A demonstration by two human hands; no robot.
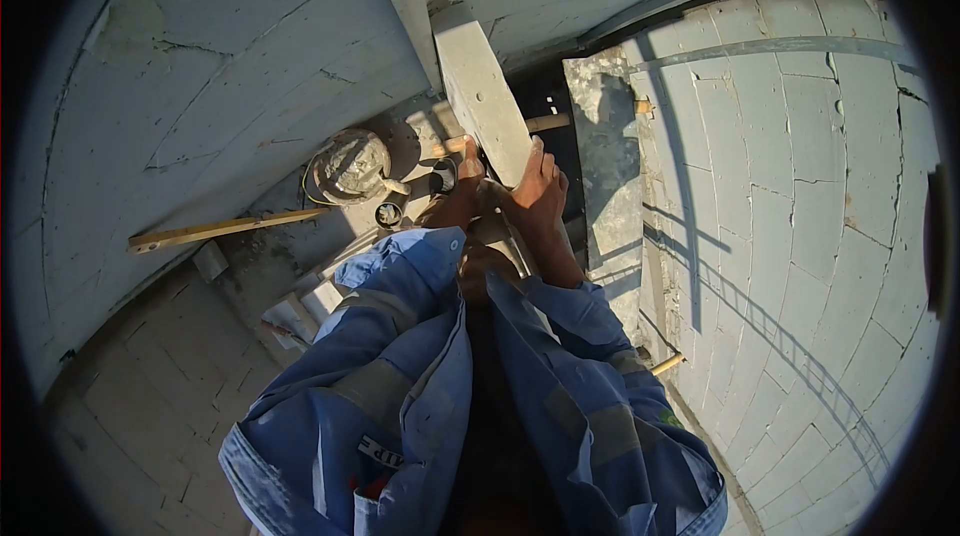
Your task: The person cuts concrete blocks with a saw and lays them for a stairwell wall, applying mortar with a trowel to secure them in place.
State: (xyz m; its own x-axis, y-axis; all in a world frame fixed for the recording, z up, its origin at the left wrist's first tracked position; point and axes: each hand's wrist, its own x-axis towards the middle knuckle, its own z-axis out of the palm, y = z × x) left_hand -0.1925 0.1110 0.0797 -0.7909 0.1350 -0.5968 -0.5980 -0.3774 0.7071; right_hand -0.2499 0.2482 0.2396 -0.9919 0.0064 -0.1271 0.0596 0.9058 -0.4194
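Head view looks straight down my chest and blue sleeves (400,386) to both hands out in front. The white block (482,96) stands on edge between them, its narrow face turned up towards me and its far end running away to the grey wall (230,66) ahead. My right hand (541,188) lies against the block's right face near its close end, fingers together and pressed flat to it, the thumb on my side. My left hand (468,174) is at the block's left lower edge, touching it; the block and my sleeve cover most of it, so I cannot tell how its fingers are set.

Just left of my left hand sits a bucket (351,167) caked with grey mortar, and a small round tin (388,214) stands near it, closer to me. A long wooden straightedge (225,229) lies further left, pointing towards the bucket. A wooden handle (548,122) shows from behind the block on its right side. Right of my right hand is a dark gap, then a strip of mortar-smeared wall top (605,156), and beyond it a curved wall of white blocks (800,236) in sunlight, crossed by shadows of rails. A metal bar (780,44) runs across its upper part.

Both my forearms reach forward close together, elbows bent and tucked in, the wrists nearly meeting under the block.
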